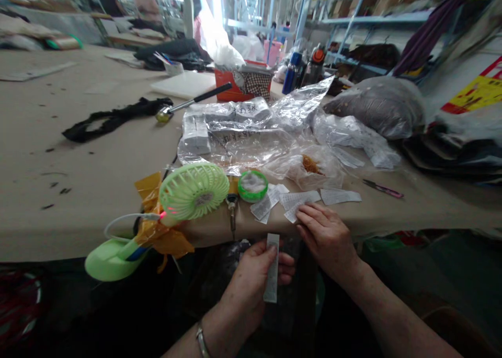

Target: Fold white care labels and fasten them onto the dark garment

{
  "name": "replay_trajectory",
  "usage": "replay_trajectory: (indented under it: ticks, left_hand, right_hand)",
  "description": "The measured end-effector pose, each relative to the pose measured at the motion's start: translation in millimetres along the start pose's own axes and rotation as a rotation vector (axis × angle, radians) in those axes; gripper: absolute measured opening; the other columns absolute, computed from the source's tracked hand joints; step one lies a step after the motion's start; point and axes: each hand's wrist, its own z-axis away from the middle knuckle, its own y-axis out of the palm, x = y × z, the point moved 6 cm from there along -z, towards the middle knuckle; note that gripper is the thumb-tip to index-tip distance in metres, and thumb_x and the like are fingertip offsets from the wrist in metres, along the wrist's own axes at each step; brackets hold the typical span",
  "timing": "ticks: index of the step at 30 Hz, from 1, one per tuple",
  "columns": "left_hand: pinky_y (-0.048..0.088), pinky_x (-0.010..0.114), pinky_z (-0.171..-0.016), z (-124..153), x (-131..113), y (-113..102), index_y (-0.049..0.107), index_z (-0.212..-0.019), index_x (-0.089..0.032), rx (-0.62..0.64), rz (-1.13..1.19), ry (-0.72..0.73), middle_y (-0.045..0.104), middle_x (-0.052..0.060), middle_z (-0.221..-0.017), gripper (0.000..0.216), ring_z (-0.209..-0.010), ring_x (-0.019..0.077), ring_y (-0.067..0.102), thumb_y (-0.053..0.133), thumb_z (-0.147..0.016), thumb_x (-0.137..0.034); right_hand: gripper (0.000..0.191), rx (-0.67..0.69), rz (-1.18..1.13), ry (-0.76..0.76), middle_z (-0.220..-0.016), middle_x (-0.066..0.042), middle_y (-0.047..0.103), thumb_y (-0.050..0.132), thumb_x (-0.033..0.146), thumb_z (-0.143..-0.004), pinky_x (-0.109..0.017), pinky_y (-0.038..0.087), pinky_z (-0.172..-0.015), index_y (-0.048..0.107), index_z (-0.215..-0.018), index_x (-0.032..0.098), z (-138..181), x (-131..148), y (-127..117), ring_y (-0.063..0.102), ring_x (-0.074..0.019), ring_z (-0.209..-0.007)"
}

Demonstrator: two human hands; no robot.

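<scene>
My left hand (251,279) is below the table's front edge, closed on a narrow white paper label (272,268) held upright. My right hand (327,238) rests at the table edge, its fingertips pressed on a small printed label (298,210) from a loose spread of similar white labels (274,198). A small green round tub (253,185) with white stuff inside sits just behind the labels. A key (232,207) lies beside it.
A light-green handheld fan (192,191) taped with yellow tape stands at the table edge on the left. Clear plastic bags (251,133) with label stacks lie behind. Pink-handled snips (382,189) lie to the right. A hammer (188,104), black fabric (113,118) and bottles (292,70) lie farther back.
</scene>
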Motion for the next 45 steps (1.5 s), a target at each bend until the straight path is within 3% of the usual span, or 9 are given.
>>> replay_trajectory:
  ticks: [6,11,15,28,33,36,38,41,45]
  left_hand:
    - [0.051,0.025,-0.058,0.6,-1.6,1.1,0.063,-0.088,-0.008,-0.010,0.047,-0.044,0.069,0.009,-0.073,0.010,-0.059,0.0138,0.064,0.058,-0.082,-0.015]
    - [0.048,0.022,-0.053,3.3,-4.8,13.3,0.067,-0.085,-0.007,0.120,0.178,-0.044,0.068,0.008,-0.071,0.011,-0.057,0.0124,0.062,0.057,-0.079,-0.009]
    - [0.044,0.018,-0.050,4.7,-3.3,16.2,0.066,-0.071,-0.007,0.124,0.303,-0.048,0.064,0.005,-0.062,0.014,-0.053,0.0100,0.059,0.054,-0.078,-0.004]
    - [0.046,0.016,-0.051,4.2,2.5,18.2,0.068,-0.075,-0.007,0.131,0.304,-0.038,0.068,0.006,-0.068,0.009,-0.057,0.0100,0.061,0.059,-0.078,-0.007]
    - [0.053,0.024,-0.058,3.4,4.8,12.8,0.067,-0.082,-0.008,0.081,0.186,-0.065,0.071,0.010,-0.075,0.008,-0.060,0.0145,0.066,0.061,-0.080,-0.012]
    - [0.056,0.028,-0.063,3.5,7.9,8.5,0.066,-0.087,-0.009,0.015,0.116,-0.107,0.072,0.012,-0.079,0.009,-0.066,0.0183,0.069,0.062,-0.081,-0.015]
    - [0.057,0.028,-0.062,3.9,9.4,8.3,0.065,-0.087,-0.009,-0.004,0.093,-0.113,0.073,0.012,-0.079,0.009,-0.066,0.0185,0.070,0.062,-0.081,-0.015]
    - [0.057,0.027,-0.062,5.1,12.3,9.6,0.065,-0.089,-0.009,-0.017,0.074,-0.128,0.073,0.013,-0.079,0.011,-0.065,0.0185,0.070,0.063,-0.081,-0.015]
    - [0.057,0.028,-0.062,8.1,12.5,9.7,0.065,-0.087,-0.008,-0.041,0.069,-0.134,0.073,0.014,-0.079,0.010,-0.065,0.0186,0.070,0.063,-0.080,-0.015]
  right_hand:
    - [0.015,-0.137,-0.304,0.025,-0.098,-0.007,0.071,0.055,0.012,-0.086,-0.042,0.052,-0.089,0.065,-0.093,0.021,9.0,-10.0,-11.5,0.063,-0.0219,-0.103]
    - [0.015,-0.094,-0.535,-0.179,-0.100,-0.008,0.070,0.057,0.012,-0.086,-0.043,0.052,-0.090,0.064,-0.096,0.020,23.0,29.2,-18.0,0.060,-0.0227,-0.109]
    - [0.012,-0.050,-0.485,-0.292,-0.095,-0.006,0.072,0.057,0.013,-0.087,-0.040,0.051,-0.092,0.066,-0.090,0.019,32.2,53.5,-13.3,0.062,-0.0198,-0.106]
    - [0.014,0.013,-0.483,-0.305,-0.097,-0.004,0.072,0.054,0.011,-0.087,-0.037,0.045,-0.100,0.064,-0.092,0.019,37.6,57.1,-12.2,0.062,-0.0169,-0.106]
    - [0.034,-0.025,-0.404,-0.166,-0.111,-0.010,0.067,0.056,0.018,-0.086,-0.042,0.047,-0.098,0.052,-0.120,0.017,32.6,16.0,-21.9,0.054,-0.0225,-0.117]
    - [0.051,-0.070,-0.077,0.118,-0.127,-0.019,0.055,0.057,0.032,-0.087,-0.052,0.039,-0.103,0.043,-0.132,0.012,29.8,-38.9,-26.1,0.044,-0.0309,-0.126]
    - [0.061,0.025,0.104,0.209,-0.133,-0.021,0.050,0.057,0.044,-0.085,-0.057,0.037,-0.101,0.042,-0.135,0.011,31.2,-64.4,-21.1,0.040,-0.0364,-0.127]
    - [0.050,0.145,0.199,0.196,-0.133,-0.015,0.053,0.052,0.042,-0.089,-0.055,0.038,-0.100,0.049,-0.131,0.014,38.3,-76.8,-11.7,0.042,-0.0356,-0.126]
    - [0.034,0.037,0.149,0.132,-0.124,-0.013,0.060,0.048,0.027,-0.092,-0.049,0.040,-0.101,0.056,-0.123,0.016,48.9,-73.6,-14.6,0.048,-0.0285,-0.122]
